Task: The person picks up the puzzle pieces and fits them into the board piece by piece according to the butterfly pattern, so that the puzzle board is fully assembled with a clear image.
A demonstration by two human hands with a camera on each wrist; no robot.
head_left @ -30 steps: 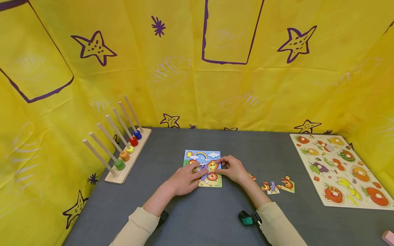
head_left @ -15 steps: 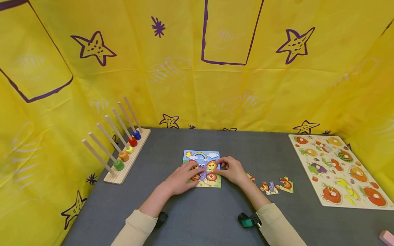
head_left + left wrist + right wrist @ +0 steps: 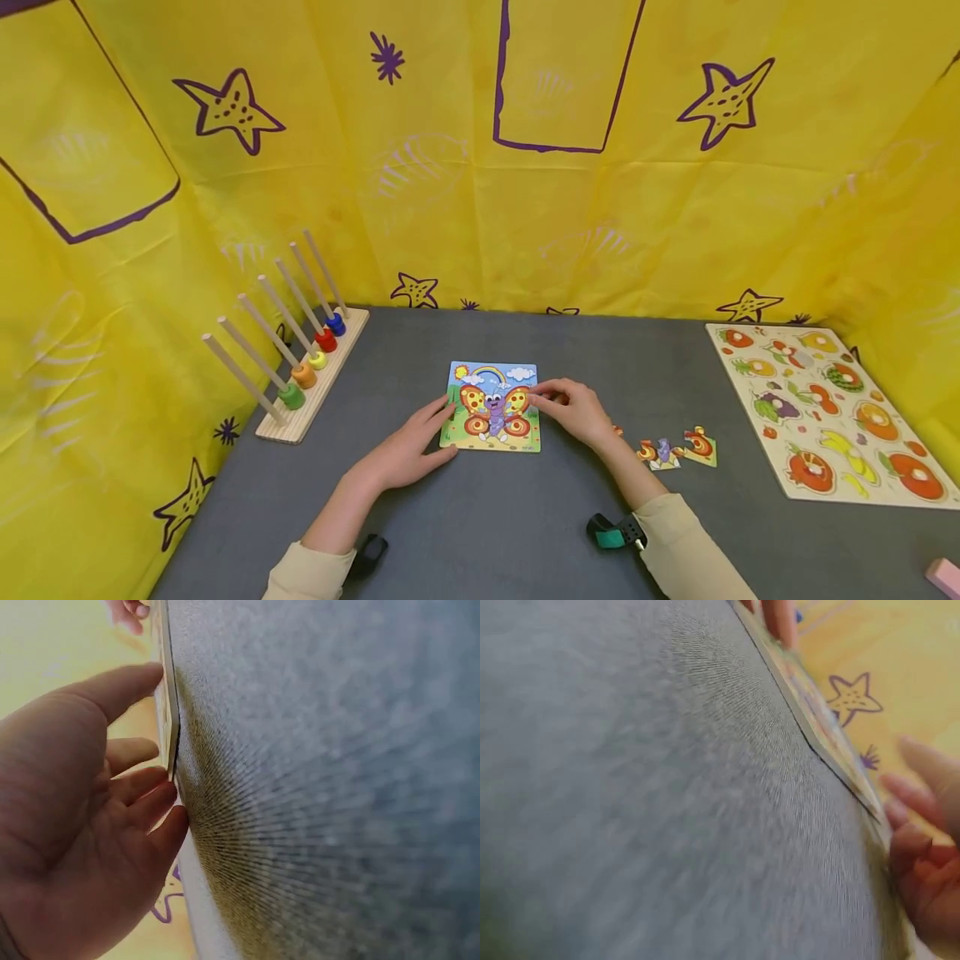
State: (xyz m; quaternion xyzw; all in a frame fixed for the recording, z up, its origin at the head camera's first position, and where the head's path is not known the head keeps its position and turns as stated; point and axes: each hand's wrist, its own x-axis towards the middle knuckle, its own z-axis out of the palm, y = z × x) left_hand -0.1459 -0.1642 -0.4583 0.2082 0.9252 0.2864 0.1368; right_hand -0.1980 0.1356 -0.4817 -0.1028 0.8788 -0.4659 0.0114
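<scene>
Beige sleeves (image 3: 697, 546) lie nearest, with a black band (image 3: 367, 556) at each wrist. A pink block (image 3: 943, 577), partly cut off, sits at the near right on the grey table (image 3: 480, 533). Beyond the wrists, the left hand (image 3: 401, 450) has its fingers relaxed and parted, thumb and fingertips touching the left edge of the puzzle (image 3: 493, 417). This butterfly picture lies flat at the middle of the table, between the two hands. At its right edge, the right hand (image 3: 573, 410) puts thumb and forefinger, the other fingers bent under; I cannot tell whether they pinch the edge. Right of that forearm lie loose pieces (image 3: 701, 447), one partly hidden behind the arm. Farther right, the fruit board (image 3: 798, 429) lies flat. At the far left stands the peg rack (image 3: 315, 379), with green, orange, yellow, red and blue rings low on its pegs. Behind everything hangs yellow cloth (image 3: 480, 217) printed with purple stars.
</scene>
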